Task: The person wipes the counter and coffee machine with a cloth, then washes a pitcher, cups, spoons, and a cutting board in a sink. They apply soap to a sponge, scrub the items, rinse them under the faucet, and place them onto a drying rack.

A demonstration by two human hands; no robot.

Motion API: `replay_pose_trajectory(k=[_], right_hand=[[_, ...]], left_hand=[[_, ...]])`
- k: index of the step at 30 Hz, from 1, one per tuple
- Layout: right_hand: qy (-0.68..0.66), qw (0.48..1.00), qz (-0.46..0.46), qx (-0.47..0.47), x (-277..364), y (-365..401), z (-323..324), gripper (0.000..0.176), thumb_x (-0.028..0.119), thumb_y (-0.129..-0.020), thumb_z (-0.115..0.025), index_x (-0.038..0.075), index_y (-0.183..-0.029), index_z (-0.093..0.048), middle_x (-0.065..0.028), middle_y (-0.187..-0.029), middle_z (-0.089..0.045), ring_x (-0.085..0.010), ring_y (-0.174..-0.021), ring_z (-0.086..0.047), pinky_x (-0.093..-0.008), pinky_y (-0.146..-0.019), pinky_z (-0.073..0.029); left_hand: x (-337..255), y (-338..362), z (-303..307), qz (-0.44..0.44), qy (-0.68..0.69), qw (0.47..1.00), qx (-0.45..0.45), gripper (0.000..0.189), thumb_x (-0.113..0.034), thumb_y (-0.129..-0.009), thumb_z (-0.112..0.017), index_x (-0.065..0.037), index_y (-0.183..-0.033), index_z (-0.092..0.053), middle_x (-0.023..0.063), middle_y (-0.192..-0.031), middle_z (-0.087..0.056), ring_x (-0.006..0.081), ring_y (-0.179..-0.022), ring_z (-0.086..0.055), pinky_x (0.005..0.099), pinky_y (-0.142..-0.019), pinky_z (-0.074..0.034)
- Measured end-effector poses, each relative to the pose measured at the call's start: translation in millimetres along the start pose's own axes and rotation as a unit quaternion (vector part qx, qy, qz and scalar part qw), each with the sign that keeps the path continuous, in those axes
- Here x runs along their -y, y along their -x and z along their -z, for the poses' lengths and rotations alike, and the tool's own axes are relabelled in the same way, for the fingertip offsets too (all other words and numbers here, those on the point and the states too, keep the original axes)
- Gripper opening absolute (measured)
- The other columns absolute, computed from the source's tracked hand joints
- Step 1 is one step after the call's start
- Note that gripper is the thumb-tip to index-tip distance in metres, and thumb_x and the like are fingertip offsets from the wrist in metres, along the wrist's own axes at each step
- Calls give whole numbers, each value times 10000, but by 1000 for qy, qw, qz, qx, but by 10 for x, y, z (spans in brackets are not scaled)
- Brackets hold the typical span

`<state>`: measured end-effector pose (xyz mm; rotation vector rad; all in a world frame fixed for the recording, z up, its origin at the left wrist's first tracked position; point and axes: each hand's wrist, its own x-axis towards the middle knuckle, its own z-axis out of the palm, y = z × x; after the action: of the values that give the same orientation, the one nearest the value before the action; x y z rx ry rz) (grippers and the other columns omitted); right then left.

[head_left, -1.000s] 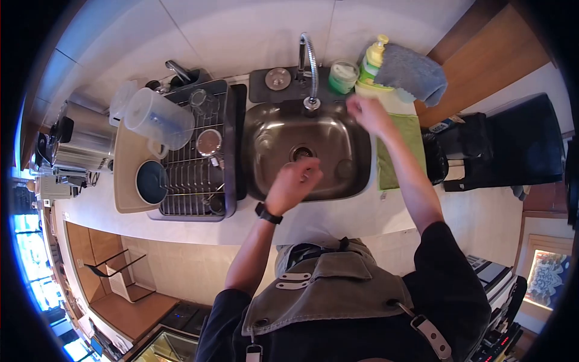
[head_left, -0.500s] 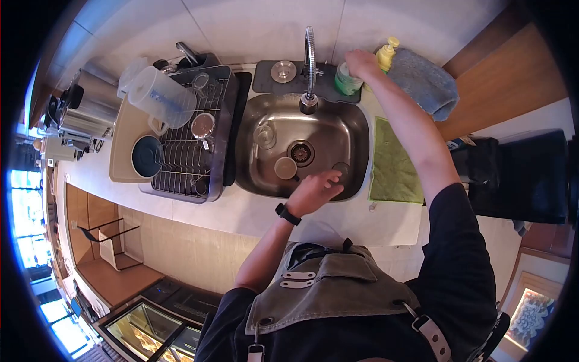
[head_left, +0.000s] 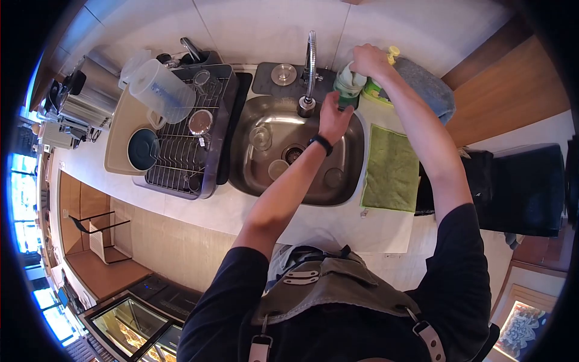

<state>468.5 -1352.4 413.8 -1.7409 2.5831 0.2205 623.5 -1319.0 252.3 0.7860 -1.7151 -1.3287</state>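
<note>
Head view is showing a metal pot (head_left: 90,93) standing at the far left of the worktop (head_left: 175,208). Beside it, a beige tray (head_left: 116,148) is holding a blue bowl (head_left: 143,149), and a translucent pitcher (head_left: 160,90) is leaning across the tray and the dish rack (head_left: 210,181). To the right, the sink (head_left: 241,123) is holding a drinking glass (head_left: 260,137) and a small round pale item (head_left: 278,170) near the drain; the faucet (head_left: 312,60) is rising behind them. The left hand (head_left: 335,117), wearing a black wristband (head_left: 321,143), is reaching over the sink, its fingers spreading partly open just beside the clear container with green contents (head_left: 348,84); contact is unclear. This container is standing behind the sink's right corner. The right hand (head_left: 369,60) is curling its fingers down over the container's top; whether they are gripping cannot be told. Beyond, a yellow pump bottle (head_left: 393,53) is standing beside a blue-gray cloth (head_left: 422,90), while a green cloth (head_left: 391,169) is lying right of the sink.
</note>
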Motion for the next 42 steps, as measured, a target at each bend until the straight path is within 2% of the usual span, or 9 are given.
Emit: replay_pose_trajectory(k=[4, 11, 14, 17, 21, 24, 31, 38, 42], right_hand=[[-24, 999, 16, -32, -76, -14, -79, 379, 236, -776, -679, 16, -1083, -649, -232, -1066, -666, -440, -1015, -639, -487, -885, -528], [-75, 991, 57, -94, -180, -78, -155, 274, 145, -772, -655, 7, -1006, -619, -240, -1002, -669, -432, -975, -643, -497, -841, -528], [-94, 987, 76, -104, -181, -127, -145, 271, 112, -768, -645, 22, -1022, -621, -231, -971, -674, -419, -958, -648, -490, -835, -526], [-83, 989, 85, -86, -173, -206, -135, 222, 68, -814, -609, 23, -1028, -642, -229, -1017, -667, -417, -989, -653, -481, -847, -539], [-84, 989, 94, -76, -130, -155, -98, 192, 23, -820, -579, 52, -990, -664, -214, -1009, -671, -390, -976, -661, -466, -834, -541], [-80, 988, 94, -92, -141, -87, -115, 202, 23, -819, -578, 69, -989, -676, -209, -1012, -670, -381, -969, -663, -456, -832, -541], [-125, 983, 103, -84, -88, 144, -148, 198, 26, -780, -598, 69, -943, -701, -198, -1012, -676, -371, -979, -650, -448, -842, -532], [-134, 977, 159, -43, 127, 774, -353, 193, 46, -769, -610, 83, -930, -712, -199, -917, -694, -380, -892, -672, -455, -799, -547], [-148, 981, 122, 27, 374, 965, -846, 237, 4, -774, -589, 65, -972, -704, -200, -922, -690, -384, -902, -662, -462, -825, -530]], left_hand=[[12, -258, -214, -18, -16, 998, -56, 518, -73, -797, -642, 39, -1261, -443, 226, -1203, -538, 400, -1156, -493, 463, -1011, -387], [-73, -721, -288, -87, -110, 987, -74, 451, -83, -827, -639, -19, -1249, -497, 221, -1232, -541, 416, -1159, -482, 487, -1012, -379], [-15, -908, -235, -39, -176, 984, 7, 561, -134, -806, -678, -6, -1303, -452, 237, -1292, -499, 417, -1201, -451, 483, -1050, -350], [107, -794, -317, -102, -182, 975, -72, 825, -229, -758, -764, 42, -1401, -324, 267, -1335, -448, 422, -1284, -395, 500, -1096, -286], [168, -672, -408, -37, -194, 980, -26, 1142, -184, -643, -867, 45, -1474, -119, 274, -1430, -336, 441, -1326, -335, 511, -1135, -254], [189, -705, -407, -42, -174, 984, 14, 1168, -187, -614, -891, 40, -1476, -136, 252, -1429, -360, 432, -1317, -353, 491, -1128, -282], [84, -479, -363, -36, -165, 985, -24, 961, -207, -608, -884, 24, -1368, -342, 212, -1335, -455, 388, -1258, -414, 467, -1086, -333], [17, 289, -127, -43, -133, 990, 4, 940, -202, -618, -866, 21, -1359, -331, 222, -1299, -442, 397, -1233, -409, 483, -1066, -337], [476, 710, 31, -9, -149, 987, 55, 944, -199, -621, -868, 28, -1355, -320, 230, -1307, -425, 404, -1236, -401, 478, -1073, -337]])
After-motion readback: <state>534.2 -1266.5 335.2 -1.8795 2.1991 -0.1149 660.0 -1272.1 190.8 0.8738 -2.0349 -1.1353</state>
